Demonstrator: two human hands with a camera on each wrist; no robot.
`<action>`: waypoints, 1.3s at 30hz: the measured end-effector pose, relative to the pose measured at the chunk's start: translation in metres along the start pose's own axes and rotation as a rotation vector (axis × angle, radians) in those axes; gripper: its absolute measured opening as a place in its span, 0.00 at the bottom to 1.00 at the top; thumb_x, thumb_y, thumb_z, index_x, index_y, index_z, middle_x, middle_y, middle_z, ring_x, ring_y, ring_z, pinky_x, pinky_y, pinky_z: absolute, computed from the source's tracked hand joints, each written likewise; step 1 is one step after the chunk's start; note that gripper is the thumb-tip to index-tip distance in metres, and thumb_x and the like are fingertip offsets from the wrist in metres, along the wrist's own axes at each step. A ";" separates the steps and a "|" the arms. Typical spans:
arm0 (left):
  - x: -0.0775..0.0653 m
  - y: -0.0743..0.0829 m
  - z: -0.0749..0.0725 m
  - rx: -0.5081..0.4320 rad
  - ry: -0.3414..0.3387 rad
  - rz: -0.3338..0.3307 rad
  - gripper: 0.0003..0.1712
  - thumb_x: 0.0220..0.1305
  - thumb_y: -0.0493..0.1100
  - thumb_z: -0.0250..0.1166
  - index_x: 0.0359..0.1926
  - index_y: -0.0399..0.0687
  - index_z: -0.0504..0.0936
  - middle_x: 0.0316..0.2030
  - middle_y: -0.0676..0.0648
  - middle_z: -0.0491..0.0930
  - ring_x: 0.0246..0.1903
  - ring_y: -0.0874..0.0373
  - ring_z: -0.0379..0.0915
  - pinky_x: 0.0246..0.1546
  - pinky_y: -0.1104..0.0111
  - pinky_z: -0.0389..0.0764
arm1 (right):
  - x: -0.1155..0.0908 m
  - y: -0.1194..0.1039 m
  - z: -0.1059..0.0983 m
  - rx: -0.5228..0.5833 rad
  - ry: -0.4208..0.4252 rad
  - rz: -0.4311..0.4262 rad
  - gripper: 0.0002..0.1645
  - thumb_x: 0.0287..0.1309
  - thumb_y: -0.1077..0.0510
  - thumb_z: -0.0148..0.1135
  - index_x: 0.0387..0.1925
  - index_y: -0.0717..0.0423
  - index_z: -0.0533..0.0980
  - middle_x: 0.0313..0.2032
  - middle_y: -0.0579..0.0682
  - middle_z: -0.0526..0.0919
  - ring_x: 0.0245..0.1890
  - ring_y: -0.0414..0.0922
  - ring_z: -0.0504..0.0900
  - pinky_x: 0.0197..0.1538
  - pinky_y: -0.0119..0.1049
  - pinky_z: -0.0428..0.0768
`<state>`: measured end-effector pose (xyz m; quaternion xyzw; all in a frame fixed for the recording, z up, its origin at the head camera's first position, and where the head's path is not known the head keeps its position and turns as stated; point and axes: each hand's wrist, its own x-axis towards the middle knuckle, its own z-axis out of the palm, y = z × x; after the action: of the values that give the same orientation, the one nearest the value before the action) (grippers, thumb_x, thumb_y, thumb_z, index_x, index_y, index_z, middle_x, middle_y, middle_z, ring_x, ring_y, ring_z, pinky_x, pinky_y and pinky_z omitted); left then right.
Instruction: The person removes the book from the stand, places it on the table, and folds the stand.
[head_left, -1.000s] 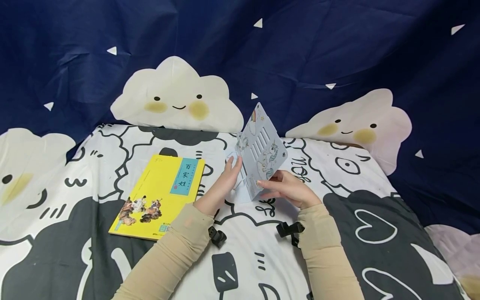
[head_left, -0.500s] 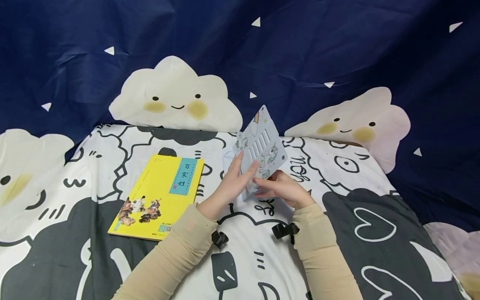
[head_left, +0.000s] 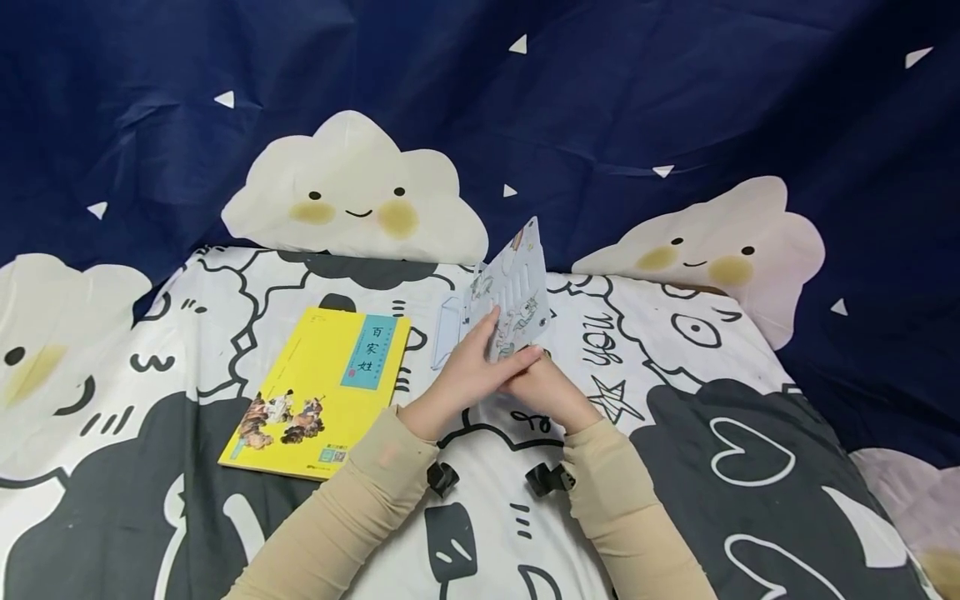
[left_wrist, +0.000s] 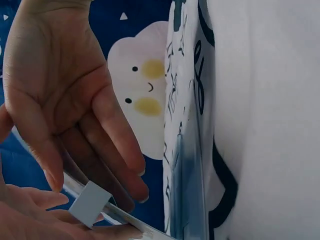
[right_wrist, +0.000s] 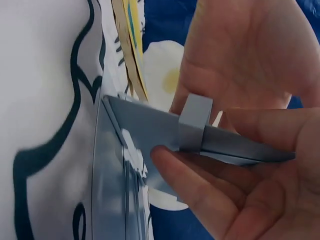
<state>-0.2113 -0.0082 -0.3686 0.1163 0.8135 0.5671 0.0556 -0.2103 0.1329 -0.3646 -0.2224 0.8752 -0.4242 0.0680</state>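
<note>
A pale blue folding book stand with a unicorn print is between the hands in the head view; its slotted panel tilts up from a base on the bedding. My right hand pinches the panel's near edge, thumb on one face and fingers on the other, as the right wrist view shows. My left hand lies along the panel's printed face with fingers fairly straight, its thumb reaching across the right hand. A small grey-blue tab sticks out from the panel's edge near the fingers. The panel's lower part is hidden behind the hands.
A yellow book with a blue title label lies flat on the bedding, left of the stand. Black-and-white patterned bedding spreads below the arms. A navy cloth with cloud faces hangs behind.
The panel has swung round to show its printed face more edge-on. My left hand has moved right over its face to meet the right hand, which has shifted left. The book stays put.
</note>
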 end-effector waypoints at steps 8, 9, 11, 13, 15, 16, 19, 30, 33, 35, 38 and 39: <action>0.001 0.004 -0.008 -0.029 0.068 -0.035 0.49 0.66 0.67 0.56 0.79 0.53 0.49 0.75 0.40 0.56 0.74 0.44 0.54 0.73 0.51 0.60 | -0.004 -0.011 0.008 -0.064 -0.044 -0.011 0.29 0.62 0.63 0.58 0.64 0.70 0.70 0.57 0.65 0.80 0.57 0.56 0.81 0.59 0.49 0.79; 0.001 0.005 -0.009 -0.040 0.074 -0.037 0.48 0.67 0.68 0.55 0.79 0.54 0.49 0.76 0.40 0.56 0.74 0.44 0.54 0.73 0.50 0.60 | -0.004 -0.012 0.009 -0.061 -0.056 -0.009 0.28 0.62 0.63 0.58 0.63 0.69 0.71 0.57 0.64 0.81 0.56 0.56 0.81 0.59 0.48 0.80; 0.000 0.006 -0.011 -0.054 0.089 -0.032 0.48 0.68 0.70 0.51 0.79 0.53 0.49 0.76 0.40 0.56 0.74 0.43 0.54 0.72 0.49 0.60 | -0.004 -0.012 0.010 -0.032 -0.083 -0.014 0.28 0.64 0.63 0.59 0.64 0.68 0.70 0.57 0.64 0.80 0.58 0.57 0.81 0.60 0.47 0.80; 0.000 0.006 -0.012 -0.063 0.100 -0.018 0.49 0.69 0.73 0.47 0.79 0.51 0.48 0.76 0.39 0.55 0.74 0.42 0.53 0.72 0.48 0.60 | -0.003 -0.011 0.011 -0.001 -0.114 -0.022 0.29 0.65 0.62 0.59 0.66 0.68 0.68 0.60 0.64 0.78 0.60 0.58 0.79 0.62 0.47 0.78; 0.000 0.006 -0.012 -0.077 0.115 -0.003 0.52 0.68 0.76 0.43 0.79 0.49 0.46 0.76 0.38 0.53 0.74 0.41 0.52 0.73 0.47 0.59 | -0.003 -0.010 0.010 0.014 -0.143 -0.005 0.33 0.65 0.60 0.60 0.69 0.64 0.66 0.63 0.63 0.76 0.63 0.58 0.76 0.65 0.48 0.75; 0.000 0.006 -0.013 -0.086 0.123 0.004 0.54 0.66 0.78 0.41 0.79 0.48 0.45 0.76 0.38 0.52 0.74 0.41 0.52 0.73 0.46 0.58 | -0.003 -0.009 0.009 0.007 -0.161 0.007 0.35 0.66 0.58 0.60 0.71 0.62 0.64 0.65 0.62 0.73 0.65 0.58 0.74 0.67 0.49 0.74; 0.000 0.006 -0.014 -0.117 0.153 0.014 0.62 0.58 0.84 0.34 0.79 0.46 0.42 0.76 0.36 0.54 0.74 0.42 0.52 0.73 0.45 0.56 | -0.002 -0.005 0.006 -0.075 -0.204 0.069 0.40 0.67 0.50 0.61 0.74 0.58 0.60 0.70 0.61 0.68 0.70 0.58 0.68 0.71 0.52 0.68; 0.002 0.001 -0.019 -0.252 0.299 0.020 0.59 0.57 0.83 0.29 0.79 0.53 0.50 0.76 0.42 0.57 0.75 0.44 0.52 0.74 0.47 0.56 | -0.001 0.020 -0.012 -0.224 -0.251 0.253 0.43 0.69 0.44 0.57 0.74 0.62 0.58 0.74 0.58 0.61 0.75 0.54 0.58 0.76 0.51 0.58; 0.002 -0.001 -0.018 -0.282 0.332 0.037 0.58 0.57 0.83 0.31 0.78 0.52 0.52 0.76 0.43 0.57 0.75 0.47 0.53 0.74 0.50 0.56 | -0.001 0.023 -0.015 -0.226 -0.263 0.252 0.42 0.69 0.44 0.56 0.74 0.63 0.57 0.74 0.59 0.61 0.75 0.55 0.57 0.76 0.52 0.58; 0.002 -0.002 -0.017 -0.288 0.338 0.042 0.58 0.57 0.83 0.31 0.78 0.53 0.52 0.76 0.44 0.56 0.75 0.48 0.52 0.74 0.51 0.56 | -0.001 0.025 -0.016 -0.225 -0.269 0.242 0.42 0.70 0.44 0.56 0.74 0.64 0.57 0.74 0.59 0.60 0.75 0.56 0.57 0.76 0.52 0.57; 0.001 -0.002 -0.016 -0.289 0.330 0.043 0.53 0.63 0.79 0.31 0.79 0.53 0.51 0.76 0.44 0.55 0.75 0.48 0.52 0.75 0.50 0.56 | 0.000 0.027 -0.017 -0.215 -0.259 0.247 0.42 0.70 0.43 0.56 0.74 0.64 0.58 0.74 0.60 0.61 0.75 0.56 0.57 0.76 0.52 0.57; 0.001 -0.001 -0.016 -0.282 0.325 0.042 0.49 0.67 0.77 0.32 0.79 0.54 0.51 0.76 0.44 0.55 0.75 0.47 0.51 0.74 0.50 0.56 | 0.000 0.028 -0.017 -0.203 -0.249 0.255 0.42 0.70 0.43 0.56 0.74 0.63 0.59 0.74 0.59 0.61 0.75 0.56 0.57 0.76 0.53 0.57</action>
<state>-0.2164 -0.0228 -0.3644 0.0315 0.7216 0.6878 -0.0723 -0.2245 0.1604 -0.3750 -0.1663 0.9194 -0.2911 0.2060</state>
